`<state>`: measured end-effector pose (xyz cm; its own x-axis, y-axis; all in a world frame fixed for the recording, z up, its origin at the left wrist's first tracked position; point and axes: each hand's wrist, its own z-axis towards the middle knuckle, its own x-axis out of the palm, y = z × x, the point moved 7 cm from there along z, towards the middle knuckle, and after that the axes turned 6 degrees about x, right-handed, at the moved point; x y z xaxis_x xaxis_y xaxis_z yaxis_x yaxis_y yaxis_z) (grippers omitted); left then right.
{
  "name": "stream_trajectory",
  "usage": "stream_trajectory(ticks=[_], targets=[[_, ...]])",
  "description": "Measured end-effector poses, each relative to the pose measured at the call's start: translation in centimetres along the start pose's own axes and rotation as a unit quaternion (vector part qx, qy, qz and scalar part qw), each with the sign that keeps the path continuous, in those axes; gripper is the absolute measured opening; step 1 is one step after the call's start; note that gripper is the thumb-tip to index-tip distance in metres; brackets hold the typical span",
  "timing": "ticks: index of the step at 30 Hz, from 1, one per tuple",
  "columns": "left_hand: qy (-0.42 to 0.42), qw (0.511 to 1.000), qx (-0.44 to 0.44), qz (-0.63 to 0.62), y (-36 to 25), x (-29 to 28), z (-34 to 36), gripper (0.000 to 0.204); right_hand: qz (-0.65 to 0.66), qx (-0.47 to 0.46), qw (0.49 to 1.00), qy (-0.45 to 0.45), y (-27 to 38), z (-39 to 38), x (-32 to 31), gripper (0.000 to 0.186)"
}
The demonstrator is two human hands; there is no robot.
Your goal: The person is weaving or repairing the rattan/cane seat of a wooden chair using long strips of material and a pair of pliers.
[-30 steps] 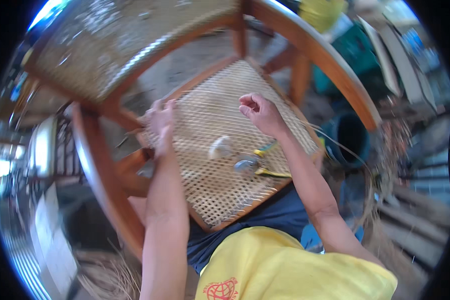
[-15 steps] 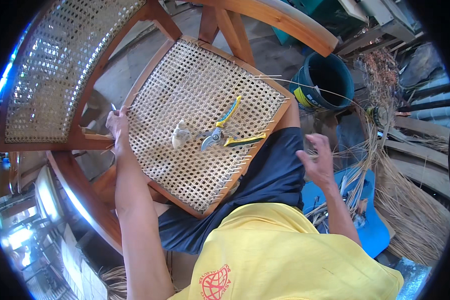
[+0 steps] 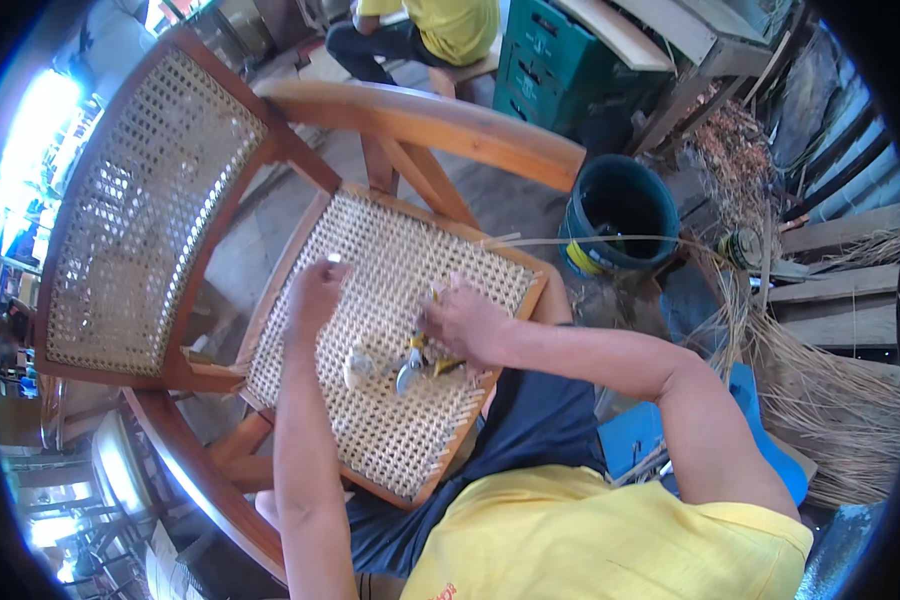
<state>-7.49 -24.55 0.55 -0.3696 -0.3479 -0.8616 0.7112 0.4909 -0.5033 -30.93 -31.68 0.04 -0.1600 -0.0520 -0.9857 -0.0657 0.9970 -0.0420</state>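
A wooden chair with a woven cane seat (image 3: 370, 235) stands before my lap. Over the seat's left part, my left hand (image 3: 315, 297) is closed; a small pale tip shows by its thumb and finger, but what it belongs to is hidden. My right hand (image 3: 467, 322) lies over the yellow-handled pruning shears (image 3: 409, 372) on the cane, fingers curled about the handles and hiding most of them. Just left of the blades lies a small off-white lump (image 3: 356, 366). Short cane ends stick up along the seat's near right edge.
The cane backrest (image 3: 135, 215) rises at left, and a curved armrest (image 3: 440, 125) crosses beyond the seat. A dark green bucket (image 3: 620, 215), loose cane strands (image 3: 820, 400) and a blue plastic piece (image 3: 632, 440) are at right. Green crates (image 3: 545, 65) and a seated person (image 3: 440, 35) are farther off.
My right hand has moved left from beside the seat onto the pruning shears. My left hand has left the seat's left edge and come over the cane. The view has shifted, showing more beyond the chair.
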Motion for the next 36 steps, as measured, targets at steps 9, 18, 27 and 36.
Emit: stream_trajectory(ticks=[9, 18, 27, 36], targets=[[0.223, 0.945, 0.200, -0.131, -19.8, 8.8, 7.9, 0.030, 0.020, -0.085, 0.996, 0.021, 1.3, -1.9, -2.1, 0.061], [0.348, 0.914, 0.200, -0.062, -19.7, 15.7, 9.1, 0.027, 0.578, 0.153, 0.799, 0.057, -6.3, -13.4, -0.1, 0.054], [0.359, 0.908, 0.213, -0.029, -23.8, 15.8, 9.2, 0.022, 0.582, 0.328, 0.735, 0.112, -10.5, -14.6, 2.5, 0.066], [0.377, 0.879, 0.279, -0.082, -26.6, 13.5, 7.8, 0.018, 0.526, 0.327, 0.782, 0.066, -11.8, -10.5, 2.1, 0.072]])
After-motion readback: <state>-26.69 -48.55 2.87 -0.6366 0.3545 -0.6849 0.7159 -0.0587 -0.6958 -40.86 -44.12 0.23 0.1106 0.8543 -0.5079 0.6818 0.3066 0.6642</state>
